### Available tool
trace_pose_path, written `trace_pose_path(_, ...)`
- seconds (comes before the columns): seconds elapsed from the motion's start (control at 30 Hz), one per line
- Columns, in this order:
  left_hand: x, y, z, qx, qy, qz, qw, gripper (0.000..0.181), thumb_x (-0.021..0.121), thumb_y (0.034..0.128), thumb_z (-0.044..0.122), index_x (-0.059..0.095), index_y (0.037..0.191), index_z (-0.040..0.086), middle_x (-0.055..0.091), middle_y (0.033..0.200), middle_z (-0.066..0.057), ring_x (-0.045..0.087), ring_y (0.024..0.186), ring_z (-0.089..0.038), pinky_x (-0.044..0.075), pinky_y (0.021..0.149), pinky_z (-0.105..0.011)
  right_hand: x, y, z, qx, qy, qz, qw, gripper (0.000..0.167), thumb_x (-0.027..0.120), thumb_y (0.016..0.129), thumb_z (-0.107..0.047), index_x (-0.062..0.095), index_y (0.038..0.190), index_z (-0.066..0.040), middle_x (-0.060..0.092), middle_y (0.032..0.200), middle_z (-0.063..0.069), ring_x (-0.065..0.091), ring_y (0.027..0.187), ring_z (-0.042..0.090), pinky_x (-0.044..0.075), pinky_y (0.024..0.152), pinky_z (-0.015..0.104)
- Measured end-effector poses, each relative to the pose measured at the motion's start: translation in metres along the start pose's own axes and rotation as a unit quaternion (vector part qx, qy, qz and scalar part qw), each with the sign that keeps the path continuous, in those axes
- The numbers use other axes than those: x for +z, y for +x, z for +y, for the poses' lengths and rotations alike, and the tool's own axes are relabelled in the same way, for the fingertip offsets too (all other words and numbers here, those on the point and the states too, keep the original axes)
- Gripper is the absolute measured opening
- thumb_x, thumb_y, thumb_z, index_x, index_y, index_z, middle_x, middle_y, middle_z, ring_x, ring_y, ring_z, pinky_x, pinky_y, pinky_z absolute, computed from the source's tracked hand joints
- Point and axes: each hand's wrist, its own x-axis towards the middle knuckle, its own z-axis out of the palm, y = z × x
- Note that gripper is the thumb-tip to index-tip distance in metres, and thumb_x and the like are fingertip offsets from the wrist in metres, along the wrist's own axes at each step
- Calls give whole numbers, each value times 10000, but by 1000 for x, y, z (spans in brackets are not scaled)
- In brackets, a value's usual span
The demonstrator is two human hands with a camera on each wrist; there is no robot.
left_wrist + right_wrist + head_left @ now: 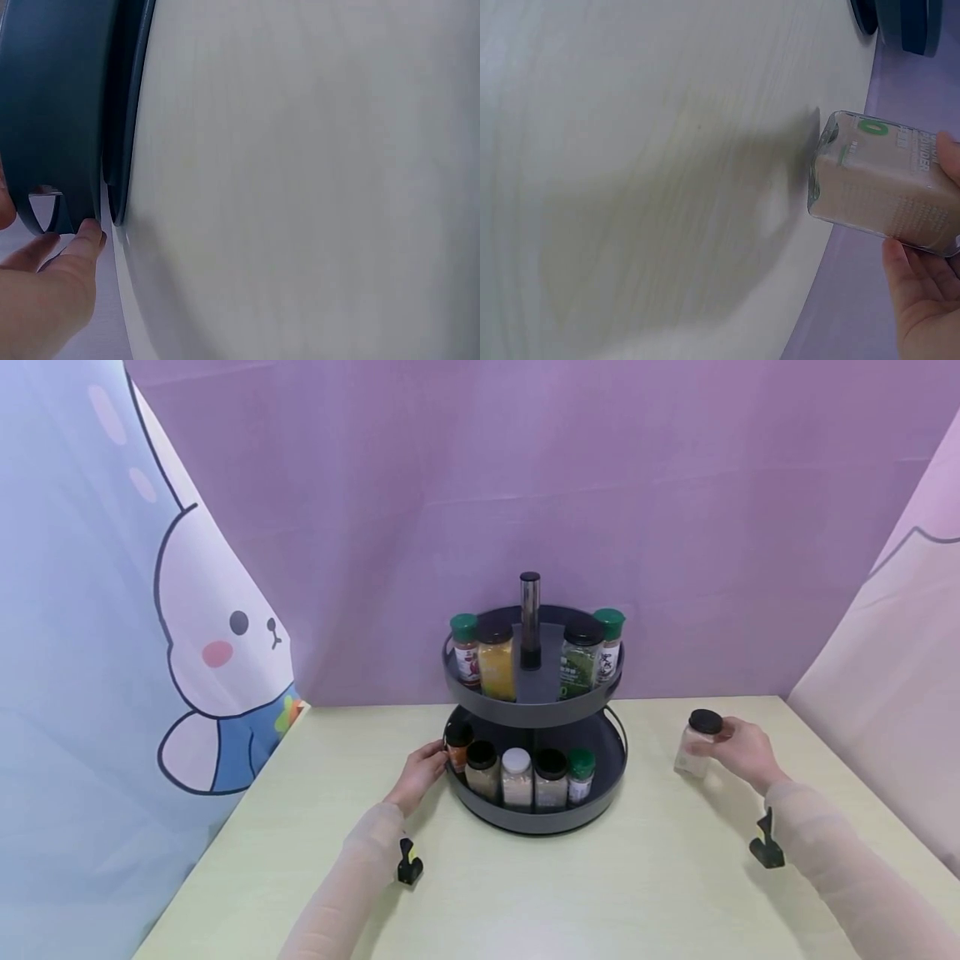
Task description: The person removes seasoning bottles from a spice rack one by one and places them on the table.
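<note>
In the head view, the right hand grips a clear square jar with a black lid, right of a two-tier dark rack. The right wrist view shows that jar holding light brown powder, tilted, its base close to the table; the fingers of the right hand hold its sides. The left hand touches the left side of the rack's lower tier. In the left wrist view, the fingertips of the left hand rest on the tier's wall near a cut-out.
Several spice jars stand in the lower tier, among them a white-lidded one and a green-lidded one. The upper tier bears a yellow jar and others around a metal post. A purple cloth hangs behind the table.
</note>
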Motion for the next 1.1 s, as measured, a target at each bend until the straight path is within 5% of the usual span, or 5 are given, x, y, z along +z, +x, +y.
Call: trace_pose_path(1.1, 0, 3, -8, 98, -107, 46, 9999, 476, 398, 968, 109, 282, 1392, -74, 316, 1433, -245, 341, 1315, -334, 326, 1079, -408, 2, 1, 11, 69, -28, 56, 10000, 692, 704, 769, -412, 496, 1164, 117, 565, 1125, 328, 531, 1022, 454, 454, 795, 473)
